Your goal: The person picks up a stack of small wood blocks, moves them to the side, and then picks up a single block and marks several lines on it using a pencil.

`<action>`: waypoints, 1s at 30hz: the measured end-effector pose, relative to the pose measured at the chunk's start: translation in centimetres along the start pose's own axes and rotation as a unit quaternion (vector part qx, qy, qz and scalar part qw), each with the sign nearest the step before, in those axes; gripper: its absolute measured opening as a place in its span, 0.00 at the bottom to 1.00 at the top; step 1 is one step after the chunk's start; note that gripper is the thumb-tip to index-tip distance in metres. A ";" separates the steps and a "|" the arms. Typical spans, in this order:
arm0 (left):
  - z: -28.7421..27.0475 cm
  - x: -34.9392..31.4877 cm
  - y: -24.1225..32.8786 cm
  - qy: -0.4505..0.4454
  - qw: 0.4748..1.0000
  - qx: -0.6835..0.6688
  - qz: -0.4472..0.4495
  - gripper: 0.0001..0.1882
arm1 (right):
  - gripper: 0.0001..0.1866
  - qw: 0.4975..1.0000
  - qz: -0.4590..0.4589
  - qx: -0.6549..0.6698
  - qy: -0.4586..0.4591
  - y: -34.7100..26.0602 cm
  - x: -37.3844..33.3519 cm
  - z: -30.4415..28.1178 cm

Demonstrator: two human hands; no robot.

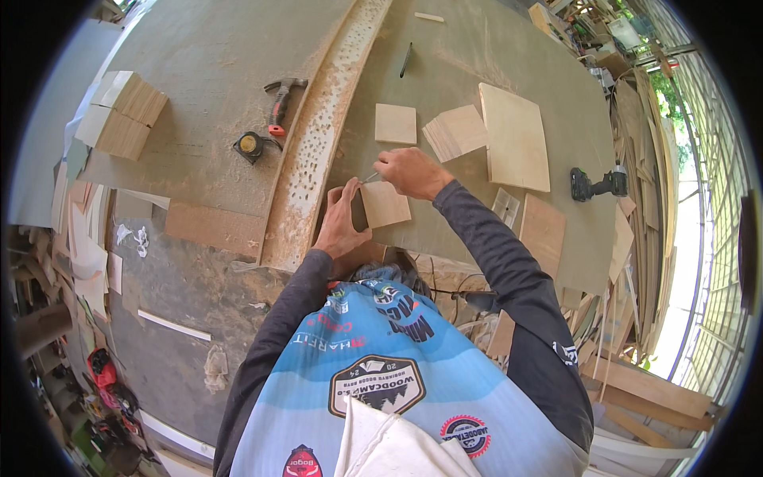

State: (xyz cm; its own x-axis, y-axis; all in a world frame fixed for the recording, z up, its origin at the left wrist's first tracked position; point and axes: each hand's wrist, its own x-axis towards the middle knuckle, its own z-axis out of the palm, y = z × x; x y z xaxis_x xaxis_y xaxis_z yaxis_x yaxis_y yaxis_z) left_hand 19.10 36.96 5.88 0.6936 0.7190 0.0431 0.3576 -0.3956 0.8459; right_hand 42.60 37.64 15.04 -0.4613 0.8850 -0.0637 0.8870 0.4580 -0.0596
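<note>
A square piece of light wood (pixel 386 204) lies on the table close in front of me. My left hand (pixel 343 221) grips it at its left side, fingers at the far corner and thumb at the near one. Over its far edge, my right hand (pixel 412 172) is closed on a thin metal tool (pixel 370 178), whose tip points at the corner by my left fingertips. Most of the tool is hidden in the fist, so its kind does not show. Just beyond my right hand lies another wooden square (pixel 395 123), beside a fanned stack of squares (pixel 456 133).
A larger wood panel (pixel 515 137) and a cordless drill (pixel 598 184) lie to the right. Left of the perforated, dusty strip (pixel 327 103) are a hammer (pixel 280 103), a tape measure (pixel 249 146) and stacked wooden blocks (pixel 121 115). A dark pen-like stick (pixel 406 60) lies farther off.
</note>
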 end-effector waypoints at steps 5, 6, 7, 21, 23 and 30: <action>-0.2 0.0 0.2 -0.002 1.000 -0.005 -0.004 0.60 | 0.09 0.982 0.096 0.157 0.027 -1.0 -0.2 0.7; -0.1 0.0 0.1 -0.002 1.000 -0.005 -0.002 0.60 | 0.10 0.976 0.119 0.177 0.034 -1.3 -0.4 0.6; -0.1 0.0 0.0 -0.002 1.000 -0.005 0.001 0.60 | 0.10 0.969 0.142 0.196 0.041 -1.8 -0.7 0.5; -0.5 0.0 0.1 -0.021 1.000 -0.019 -0.003 0.62 | 0.11 0.914 0.271 0.261 0.153 -7.4 -3.1 3.1; -0.6 0.0 0.1 -0.021 1.000 -0.020 -0.003 0.63 | 0.11 0.913 0.266 0.252 0.180 -7.6 -3.1 3.4; -0.4 0.0 0.0 -0.026 0.999 -0.020 -0.006 0.62 | 0.11 0.914 0.278 0.246 0.162 -8.0 -3.4 3.7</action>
State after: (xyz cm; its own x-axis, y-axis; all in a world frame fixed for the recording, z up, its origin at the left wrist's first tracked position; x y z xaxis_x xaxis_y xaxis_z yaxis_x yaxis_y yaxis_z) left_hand 18.81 37.23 6.08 0.7214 0.6925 0.0066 0.3409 -0.3634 0.8670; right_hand 36.94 30.67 12.04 0.1599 0.9844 0.0735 0.8275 -0.0931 -0.5538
